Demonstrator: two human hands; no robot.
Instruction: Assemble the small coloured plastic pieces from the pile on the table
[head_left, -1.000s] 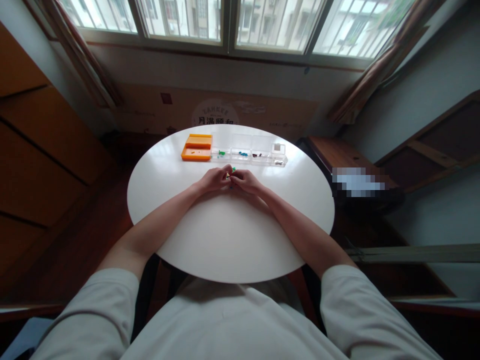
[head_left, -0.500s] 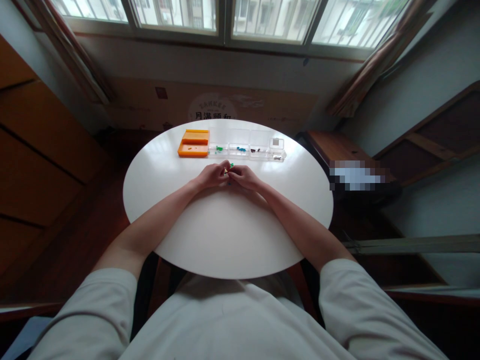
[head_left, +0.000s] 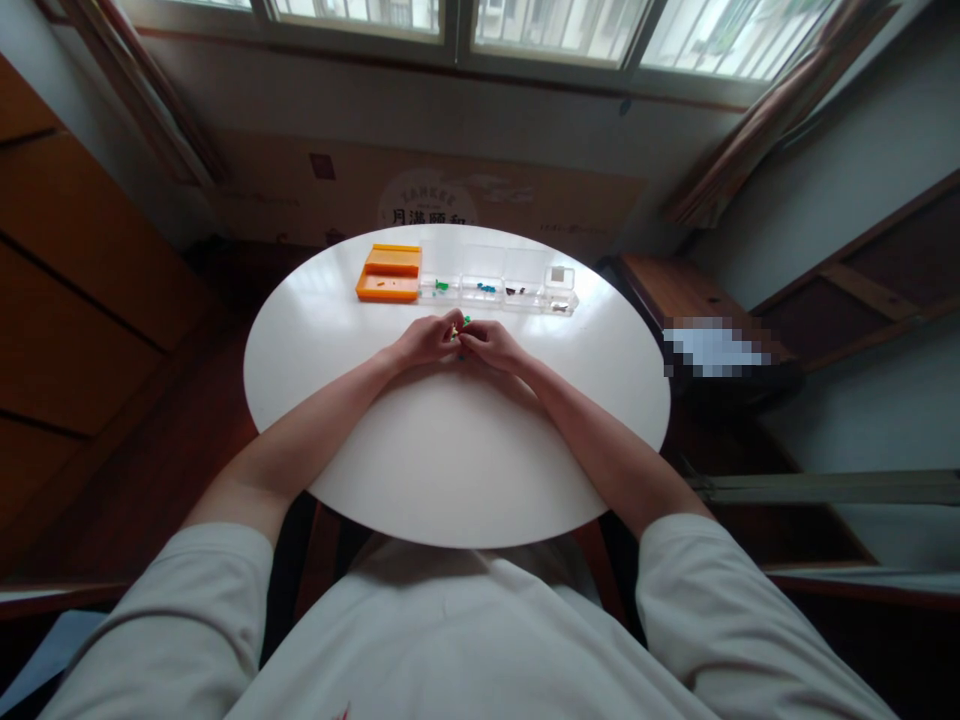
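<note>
Small green-and-yellow pieces sit pinched between both hands at table centre, just short of the parts row at 12 o'clock. Too small to tell exact shape or whether the bits are already joined.

Left hand: fingers curled, fingertips closed on the pieces from the 9 o'clock side. Right hand: same, closing in from 3 o'clock. The two hands are touching, pressed together at the fingertips, wrists resting on the white round table.

Change vs a second ago: basically none in the grip. Hands were already together on the same pieces, same pose, same spot relative to the trays. My read: fine fitting work is ongoing, nothing released or picked up.

What did shift is the view: head tipped down a little, so less window shows and the table sits higher in frame.

Orange tray at 11 o'clock and the clear compartment box at 12–1 o'clock are unmoved, contents unchanged: green, blue and dark bits in separate compartments.
</note>
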